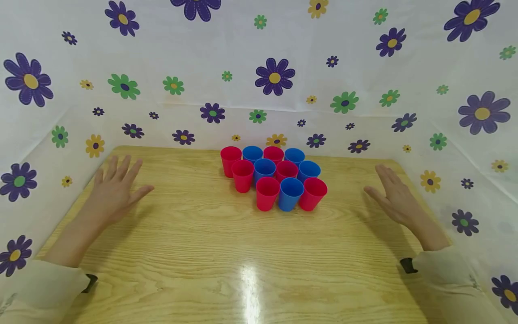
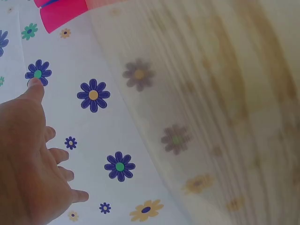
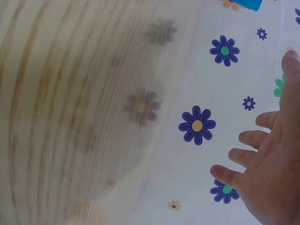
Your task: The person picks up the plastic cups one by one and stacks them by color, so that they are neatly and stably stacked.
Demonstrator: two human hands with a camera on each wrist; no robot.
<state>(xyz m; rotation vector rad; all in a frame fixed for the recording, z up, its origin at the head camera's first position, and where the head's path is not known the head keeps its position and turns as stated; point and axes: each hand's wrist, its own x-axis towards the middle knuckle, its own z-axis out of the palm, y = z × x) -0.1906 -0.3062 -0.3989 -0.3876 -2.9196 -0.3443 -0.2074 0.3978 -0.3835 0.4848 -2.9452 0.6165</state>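
Several red and blue plastic cups stand upright, mouths up, grouped in three rows towards the back of the table; a red cup [image 1: 267, 194] and a blue cup [image 1: 290, 195] are in the front row. My left hand [image 1: 115, 189] is over the table's left side, fingers spread and thumb towards the cups, holding nothing. Over the right side my right hand [image 1: 396, 198] is held out with straight fingers, also holding nothing. Both hands are well apart from the cups. In the left wrist view a red cup [image 2: 61, 15] shows at the top edge; a blue cup [image 3: 249, 3] shows in the right wrist view.
The wooden table [image 1: 194, 261] has a glossy top with a light reflection near its front. A white cloth [image 1: 226, 40] printed with purple, green and yellow flowers stands behind it and along both sides. Dark bands [image 1: 408, 265] show at the sleeve cuffs.
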